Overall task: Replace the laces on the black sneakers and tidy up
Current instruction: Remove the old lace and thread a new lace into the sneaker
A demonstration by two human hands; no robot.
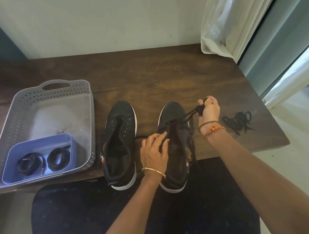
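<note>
Two black sneakers are stood side by side at the near edge of the dark wooden table [146, 71], toes pointing away. The left sneaker [119, 143] is seen with bare eyelets, no lace threaded. The right sneaker [174, 144] is steadied by the left hand [153, 150], fingers spread and pressed on its tongue area. A black lace [184, 116] is drawn up taut from the front eyelets and is gripped, bunched, in the curled fingers of the right hand [208, 110]. A loose tangle of lace [238, 122] is left on the table to the right. In the grey basket [55, 91], a blue tub [41, 144] is set, with two coiled laces [44, 160] inside.
</note>
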